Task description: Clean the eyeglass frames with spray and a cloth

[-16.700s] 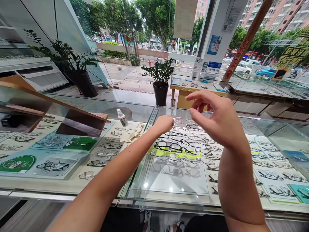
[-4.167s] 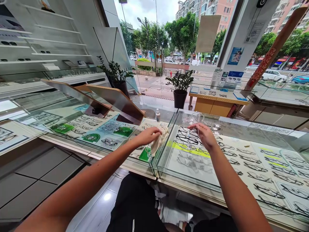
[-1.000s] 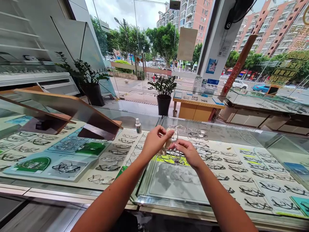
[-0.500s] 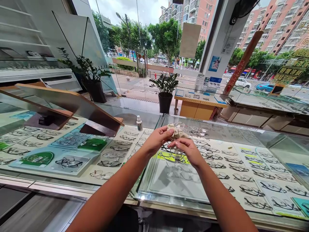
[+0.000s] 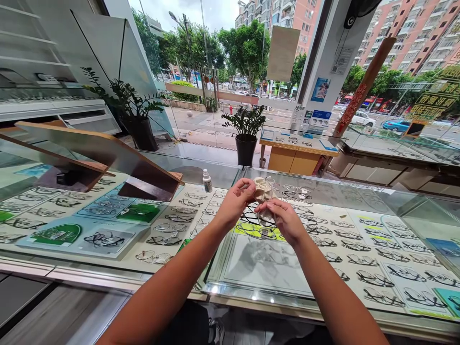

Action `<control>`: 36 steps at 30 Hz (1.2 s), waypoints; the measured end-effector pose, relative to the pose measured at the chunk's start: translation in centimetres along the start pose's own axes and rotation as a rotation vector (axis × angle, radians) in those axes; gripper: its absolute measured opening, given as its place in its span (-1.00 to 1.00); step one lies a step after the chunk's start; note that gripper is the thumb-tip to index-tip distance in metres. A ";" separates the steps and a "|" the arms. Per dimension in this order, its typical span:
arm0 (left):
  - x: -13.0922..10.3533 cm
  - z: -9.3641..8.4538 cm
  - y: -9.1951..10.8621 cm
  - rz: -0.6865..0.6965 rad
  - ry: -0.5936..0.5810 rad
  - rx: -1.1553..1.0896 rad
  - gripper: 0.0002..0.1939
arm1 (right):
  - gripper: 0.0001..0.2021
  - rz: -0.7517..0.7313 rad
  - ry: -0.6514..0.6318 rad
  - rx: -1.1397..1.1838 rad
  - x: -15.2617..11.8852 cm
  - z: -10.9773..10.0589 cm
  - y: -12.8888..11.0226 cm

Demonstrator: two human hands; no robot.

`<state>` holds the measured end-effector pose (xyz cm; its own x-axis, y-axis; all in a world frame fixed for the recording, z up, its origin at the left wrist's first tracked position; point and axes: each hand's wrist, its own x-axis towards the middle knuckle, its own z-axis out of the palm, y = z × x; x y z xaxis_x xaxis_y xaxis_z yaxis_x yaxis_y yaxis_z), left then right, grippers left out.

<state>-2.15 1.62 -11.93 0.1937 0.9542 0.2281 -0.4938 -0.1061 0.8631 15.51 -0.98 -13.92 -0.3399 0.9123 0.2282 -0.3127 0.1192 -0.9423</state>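
Observation:
Above the glass showcase, my left hand (image 5: 237, 200) pinches a crumpled beige cloth (image 5: 263, 189). Close below and to the right, my right hand (image 5: 282, 218) has its fingers closed on a thin-framed pair of glasses (image 5: 266, 218), partly hidden by the fingers and cloth. Both hands are nearly touching, over the glasses laid out in the case. A small white bottle (image 5: 207, 182) with a dark label stands upright on the glass to the left of my left hand.
Rows of glasses (image 5: 373, 278) lie inside the showcase (image 5: 247, 292). Slanted wooden-edged mirrors (image 5: 118, 153) stand on the counter at left. Beyond the counter are a potted plant (image 5: 246, 148) and a wooden table (image 5: 294, 163).
The cloth has shifted slightly up, showing more of its folds. My right hand has moved a little right and down. The view has shifted slightly.

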 end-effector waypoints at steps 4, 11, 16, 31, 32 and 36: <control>0.1 -0.1 -0.2 0.001 0.044 0.005 -0.46 | -0.75 0.008 -0.035 -0.009 0.1 0.1 0.2; -0.1 -0.4 0.1 -0.162 -0.222 0.080 -0.56 | -0.74 0.014 -0.093 -0.008 0.2 -0.3 0.0; -0.1 -0.6 0.1 -0.200 -0.317 0.082 -0.54 | -0.74 0.031 -0.091 -0.046 0.4 -0.7 0.4; -0.2 -0.7 0.3 -0.136 -0.354 0.034 -0.64 | -0.71 0.073 -0.098 0.067 0.0 0.3 -0.3; -0.3 -0.5 0.2 -0.127 -0.335 0.038 -0.64 | -0.71 0.077 -0.091 0.064 0.0 0.3 -0.4; -0.6 -0.1 0.3 -0.119 -0.280 0.029 -0.57 | -0.71 0.073 -0.076 0.067 0.0 0.2 -0.4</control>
<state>-2.43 1.08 -11.86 0.4770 0.8466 0.2360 -0.4298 -0.0095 0.9029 15.40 -1.09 -13.49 -0.4297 0.8849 0.1798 -0.3421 0.0247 -0.9393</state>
